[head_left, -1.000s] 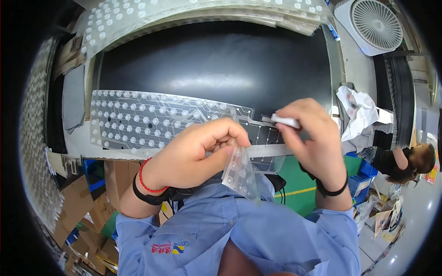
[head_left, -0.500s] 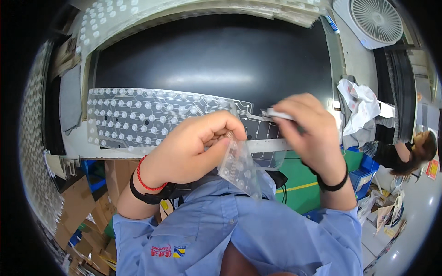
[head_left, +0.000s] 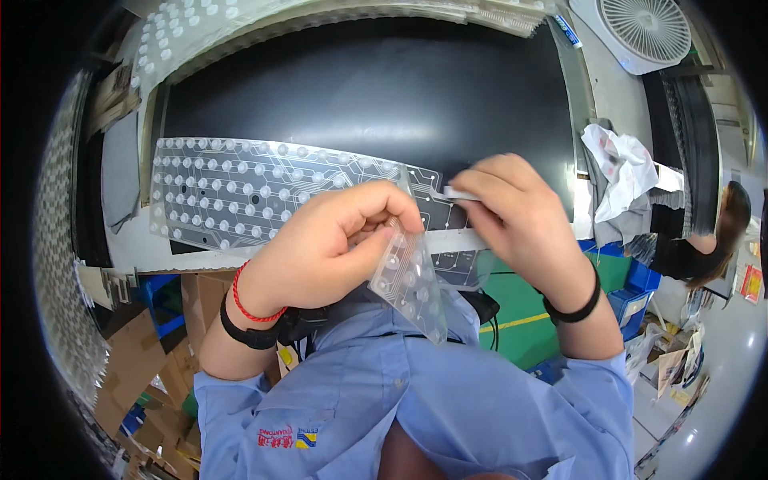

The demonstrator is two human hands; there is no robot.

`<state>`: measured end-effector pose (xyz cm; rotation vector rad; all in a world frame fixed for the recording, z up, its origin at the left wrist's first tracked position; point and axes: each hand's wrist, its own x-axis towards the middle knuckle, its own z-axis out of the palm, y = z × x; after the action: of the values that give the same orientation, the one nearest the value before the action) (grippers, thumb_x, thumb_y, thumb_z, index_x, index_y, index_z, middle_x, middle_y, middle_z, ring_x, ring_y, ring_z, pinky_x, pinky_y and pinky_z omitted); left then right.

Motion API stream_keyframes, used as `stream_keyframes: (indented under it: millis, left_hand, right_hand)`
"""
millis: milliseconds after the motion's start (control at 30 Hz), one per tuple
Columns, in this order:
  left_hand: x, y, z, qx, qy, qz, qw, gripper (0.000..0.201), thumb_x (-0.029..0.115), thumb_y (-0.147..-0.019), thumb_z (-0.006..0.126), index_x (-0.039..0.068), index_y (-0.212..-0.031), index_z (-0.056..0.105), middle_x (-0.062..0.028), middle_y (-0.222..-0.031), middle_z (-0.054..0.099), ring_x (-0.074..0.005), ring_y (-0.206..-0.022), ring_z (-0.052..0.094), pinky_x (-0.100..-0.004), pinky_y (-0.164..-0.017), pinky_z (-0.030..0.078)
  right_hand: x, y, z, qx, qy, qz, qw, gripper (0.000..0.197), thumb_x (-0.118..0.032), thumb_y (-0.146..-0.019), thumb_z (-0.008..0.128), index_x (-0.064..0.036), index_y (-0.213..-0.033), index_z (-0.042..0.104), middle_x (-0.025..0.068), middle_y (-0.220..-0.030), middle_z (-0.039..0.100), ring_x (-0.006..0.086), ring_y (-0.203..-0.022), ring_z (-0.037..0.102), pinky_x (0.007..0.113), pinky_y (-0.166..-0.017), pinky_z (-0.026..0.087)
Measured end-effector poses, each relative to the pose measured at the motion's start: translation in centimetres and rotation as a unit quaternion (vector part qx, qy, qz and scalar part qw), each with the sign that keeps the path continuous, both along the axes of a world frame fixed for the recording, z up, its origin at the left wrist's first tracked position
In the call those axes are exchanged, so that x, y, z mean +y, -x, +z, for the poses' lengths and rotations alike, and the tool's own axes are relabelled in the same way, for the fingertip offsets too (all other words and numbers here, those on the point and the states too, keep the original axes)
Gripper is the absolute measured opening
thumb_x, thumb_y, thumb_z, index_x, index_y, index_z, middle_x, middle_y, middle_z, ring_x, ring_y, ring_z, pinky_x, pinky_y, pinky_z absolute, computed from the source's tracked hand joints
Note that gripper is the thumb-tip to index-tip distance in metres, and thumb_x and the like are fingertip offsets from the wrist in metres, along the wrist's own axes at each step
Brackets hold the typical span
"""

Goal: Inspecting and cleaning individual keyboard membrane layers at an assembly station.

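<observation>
Black mat (head_left: pixel 360 88) as landmark; fan (head_left: pixel 644 32) beyond its far right corner. Clear circuit sheet (head_left: pixel 232 180) lies along the mat's near edge, right part overhanging. From my remote view: left hand (head_left: pixel 340 244) pinches a lifted clear flap (head_left: pixel 408 280) at that edge; right hand (head_left: pixel 520 212) pinches a small white piece (head_left: pixel 462 194) over the mat's near right area. Risks, I'd judge: uneven pull creases the flap; hard pressing scuffs traces.

White fan (head_left: pixel 646 30), crumpled white plastic (head_left: pixel 620 166) (grey cloth (head_left: pixel 632 222) beneath), blue bins (head_left: pixel 630 308).
</observation>
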<state>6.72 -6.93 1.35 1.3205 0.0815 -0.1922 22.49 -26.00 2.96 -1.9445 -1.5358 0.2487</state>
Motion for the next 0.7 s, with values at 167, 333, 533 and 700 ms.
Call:
stream_keyframes:
  millis: [167, 333, 533, 700]
  left_hand:
    - [0.0, -0.3, -0.3, -0.020, -0.033, -0.003, 0.999, 0.017, -0.005, -0.096, 0.046, -0.002, -0.109, 0.056, -0.0062, -0.099, 0.063, -0.0079, -0.088, 0.061, -0.0224, -0.077, 0.049]
    - [-0.2, -0.2, -0.5, -0.016, 0.004, 0.010, 1.000, 0.014, -0.002, -0.097, 0.048, -0.002, -0.108, 0.056, -0.0066, -0.099, 0.064, -0.0083, -0.089, 0.062, -0.0223, -0.077, 0.049]
    - [-0.3, -0.2, -0.4, -0.009, 0.002, 0.008, 1.000, 0.011, 0.004, -0.099, 0.051, -0.001, -0.108, 0.056, -0.0059, -0.098, 0.064, -0.0089, -0.088, 0.062, -0.0230, -0.077, 0.050]
    - [-0.3, 0.1, -0.5, -0.018, -0.016, 0.031, 0.999, 0.011, 0.006, -0.099, 0.052, 0.000, -0.108, 0.056, -0.0054, -0.098, 0.063, -0.0091, -0.088, 0.062, -0.0231, -0.078, 0.050]
  right_hand:
    - [-2.9, -1.6, 1.2, -0.037, 0.056, -0.080, 0.995, 0.023, 0.002, -0.076, 0.068, -0.0028, -0.098, 0.066, 0.0133, -0.094, 0.064, 0.0327, -0.090, 0.062, 0.040, -0.078, 0.051]
    - [-0.1, 0.1, 0.0, -0.018, 0.010, -0.014, 1.000, 0.023, 0.001, -0.076, 0.067, -0.0029, -0.099, 0.065, 0.0134, -0.094, 0.062, 0.0336, -0.092, 0.060, 0.041, -0.080, 0.051]
    - [-3.1, -1.5, 0.7, -0.031, 0.052, -0.075, 0.995, 0.022, 0.000, -0.076, 0.068, -0.0027, -0.098, 0.065, 0.0132, -0.095, 0.063, 0.0336, -0.091, 0.061, 0.041, -0.080, 0.051]
    - [-0.7, 0.1, -0.6, -0.038, 0.002, -0.036, 0.999, 0.023, 0.002, -0.076, 0.067, -0.0031, -0.098, 0.066, 0.0129, -0.095, 0.063, 0.0329, -0.092, 0.061, 0.041, -0.080, 0.051]
